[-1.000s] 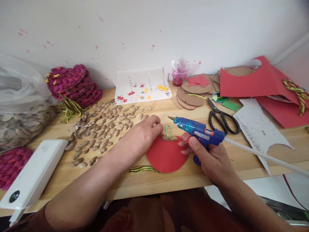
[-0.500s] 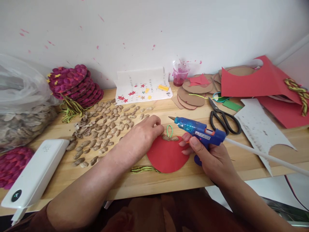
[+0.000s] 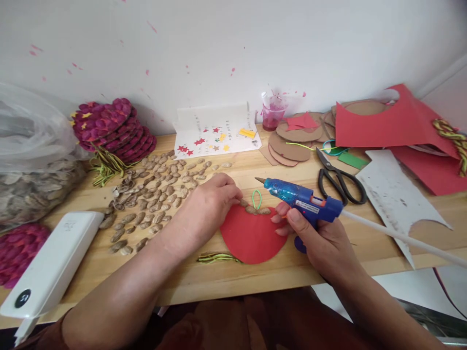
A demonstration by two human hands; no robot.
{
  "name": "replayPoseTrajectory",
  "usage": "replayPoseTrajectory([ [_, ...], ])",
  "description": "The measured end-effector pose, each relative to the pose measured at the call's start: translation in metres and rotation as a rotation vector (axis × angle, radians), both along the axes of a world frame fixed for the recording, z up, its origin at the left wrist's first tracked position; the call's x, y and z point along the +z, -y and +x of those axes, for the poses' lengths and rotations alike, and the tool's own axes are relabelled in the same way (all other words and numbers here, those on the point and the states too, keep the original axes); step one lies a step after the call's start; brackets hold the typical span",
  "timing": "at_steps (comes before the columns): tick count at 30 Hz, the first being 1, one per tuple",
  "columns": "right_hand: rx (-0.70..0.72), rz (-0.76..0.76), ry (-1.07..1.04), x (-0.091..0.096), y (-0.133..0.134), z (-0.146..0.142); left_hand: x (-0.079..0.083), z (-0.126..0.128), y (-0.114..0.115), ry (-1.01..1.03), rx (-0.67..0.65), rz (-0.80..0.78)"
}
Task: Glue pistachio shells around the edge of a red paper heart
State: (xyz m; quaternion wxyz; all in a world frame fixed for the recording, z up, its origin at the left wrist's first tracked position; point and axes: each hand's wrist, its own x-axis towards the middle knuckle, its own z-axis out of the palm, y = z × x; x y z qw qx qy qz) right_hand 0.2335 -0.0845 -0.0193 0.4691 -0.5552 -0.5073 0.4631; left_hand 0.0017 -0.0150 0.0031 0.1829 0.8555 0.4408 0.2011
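Observation:
A red paper disc [image 3: 251,236] lies near the table's front edge, with a green loop [image 3: 256,199] and two shells [image 3: 257,210] at its top. My left hand [image 3: 206,206] rests on the disc's upper left edge, fingers curled and pinching a shell [image 3: 244,202] against it. My right hand [image 3: 321,240] grips a blue glue gun [image 3: 301,201] just right of the disc, its nozzle pointing left above the loop. A white glue stick [image 3: 397,236] juts from the gun's back.
Loose shells [image 3: 156,194] are scattered left of the disc. A white power bank [image 3: 53,265] lies front left, purple shell discs [image 3: 113,127] and a plastic bag [image 3: 32,160] behind it. Black scissors [image 3: 337,177], cardboard circles [image 3: 290,143], red paper [image 3: 396,124] and a sticker sheet [image 3: 215,131] lie behind and right.
My left hand slid slightly down and left, its fingertips now pressing a shell at the disc's top edge. The glue gun stays in about the same place.

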Motion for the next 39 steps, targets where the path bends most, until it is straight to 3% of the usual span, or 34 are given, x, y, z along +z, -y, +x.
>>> replayPoseTrajectory([
  [13,-0.004,0.005,0.017,0.003,0.000,-0.001,-0.008,0.004,0.004,-0.035,-0.075,0.005],
  [32,-0.040,-0.088,-0.013,0.000,-0.002,0.000,-0.010,0.011,0.001,-0.012,0.055,-0.072],
  [39,-0.086,-0.120,0.070,-0.006,-0.003,0.005,-0.011,0.010,-0.001,-0.051,0.059,-0.137],
])
